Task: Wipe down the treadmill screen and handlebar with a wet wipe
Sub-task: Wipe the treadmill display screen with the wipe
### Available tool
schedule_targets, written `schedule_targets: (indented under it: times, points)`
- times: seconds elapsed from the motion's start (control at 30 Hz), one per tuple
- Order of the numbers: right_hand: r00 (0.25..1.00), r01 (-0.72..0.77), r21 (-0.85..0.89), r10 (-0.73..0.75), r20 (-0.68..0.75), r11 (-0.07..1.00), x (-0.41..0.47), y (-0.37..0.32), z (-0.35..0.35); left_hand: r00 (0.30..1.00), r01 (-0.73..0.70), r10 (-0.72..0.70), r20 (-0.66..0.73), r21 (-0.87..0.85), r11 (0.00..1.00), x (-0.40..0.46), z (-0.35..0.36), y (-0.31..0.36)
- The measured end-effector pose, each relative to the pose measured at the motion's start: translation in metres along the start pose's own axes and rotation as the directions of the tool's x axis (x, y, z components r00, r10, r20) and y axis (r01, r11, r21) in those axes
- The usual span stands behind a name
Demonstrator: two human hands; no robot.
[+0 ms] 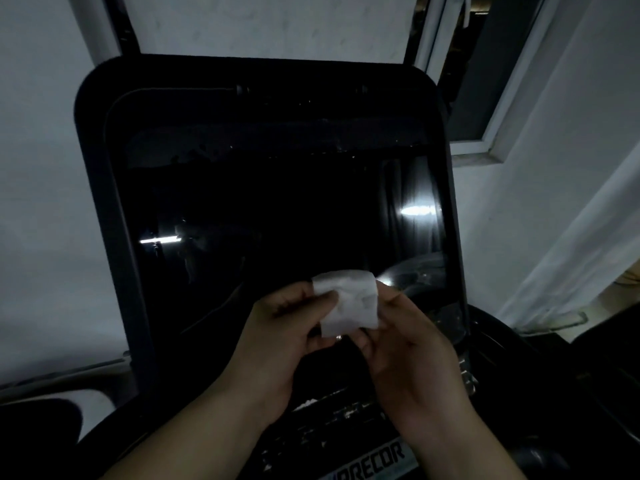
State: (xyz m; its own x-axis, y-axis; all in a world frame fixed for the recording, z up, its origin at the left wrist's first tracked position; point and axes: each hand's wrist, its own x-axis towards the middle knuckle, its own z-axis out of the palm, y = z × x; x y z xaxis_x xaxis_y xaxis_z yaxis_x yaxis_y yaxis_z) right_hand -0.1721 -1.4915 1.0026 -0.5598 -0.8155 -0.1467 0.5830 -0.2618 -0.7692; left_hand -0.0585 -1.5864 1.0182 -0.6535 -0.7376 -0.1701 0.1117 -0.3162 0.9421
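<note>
A folded white wet wipe (pixel 348 301) is held up in front of the lower part of the dark treadmill screen (pixel 277 209). My left hand (pixel 277 337) pinches its left edge with thumb and fingers. My right hand (pixel 408 348) grips its right side, fingers curled behind it. The screen is switched off, glossy, with light reflections on it. The wipe is not touching the screen. The black handlebar (pixel 540 344) curves away at the lower right, dim and partly hidden by my right hand.
The console's dark frame (pixel 93 174) surrounds the screen. Below my hands lies a control panel with a brand label (pixel 372 459). White walls stand on both sides, and a window frame (pixel 491 133) is at the upper right.
</note>
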Motion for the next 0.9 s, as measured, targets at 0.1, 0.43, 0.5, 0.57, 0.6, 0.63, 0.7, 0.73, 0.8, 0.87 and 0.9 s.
schedule_targets:
  times: [0.1, 0.43, 0.5, 0.57, 0.6, 0.63, 0.7, 0.73, 0.8, 0.87, 0.9]
  points:
    - [1.0, -0.002, -0.201, -0.001, -0.012, 0.98, 0.0, -0.01, 0.005, 0.999, -0.054, 0.054, 0.006, 0.062, 0.997, 0.003, -0.007, 0.005]
    - [0.999, 0.038, -0.378, -0.033, 0.021, 0.925, 0.006, -0.021, 0.011, 0.995, -0.073, 0.071, 0.066, 0.03, 0.997, 0.009, -0.015, 0.013]
    - [0.998, 0.061, -0.37, -0.047, 0.046, 0.927, 0.007, -0.021, 0.011, 0.995, -0.074, 0.072, 0.074, 0.026, 0.997, 0.01, -0.015, 0.013]
    - [0.997, 0.065, -0.35, -0.045, 0.067, 0.935, 0.009, -0.022, 0.009, 0.994, -0.065, 0.065, 0.089, 0.002, 0.998, 0.01, -0.017, 0.013]
    - [0.996, 0.057, -0.332, -0.032, 0.079, 0.941, 0.009, -0.023, 0.008, 0.993, -0.058, 0.06, 0.099, -0.018, 0.998, 0.011, -0.018, 0.013]
    - [0.996, 0.042, -0.313, -0.013, 0.092, 0.949, 0.009, -0.024, 0.008, 0.992, -0.045, 0.05, 0.117, -0.046, 0.998, 0.011, -0.019, 0.013]
    - [0.993, 0.01, -0.256, 0.02, 0.115, 0.967, 0.009, -0.027, 0.008, 0.985, -0.002, 0.022, 0.173, -0.114, 0.993, 0.012, -0.023, 0.015]
    - [0.992, 0.005, -0.25, 0.027, 0.126, 0.968, 0.009, -0.029, 0.009, 0.979, 0.023, 0.006, 0.205, -0.143, 0.989, 0.013, -0.025, 0.016]
    - [0.986, 0.033, -0.322, 0.021, 0.164, 0.946, 0.009, -0.029, 0.008, 0.97, 0.06, -0.018, 0.243, -0.166, 0.984, 0.013, -0.027, 0.018]
    - [0.986, 0.106, -0.419, -0.04, 0.164, 0.902, 0.01, -0.025, 0.006, 0.975, 0.027, -0.003, 0.22, -0.108, 0.994, 0.013, -0.027, 0.016]
    - [0.985, 0.134, -0.427, -0.072, 0.159, 0.894, 0.01, -0.022, 0.006, 0.981, -0.027, 0.034, 0.193, -0.038, 0.999, 0.013, -0.026, 0.014]
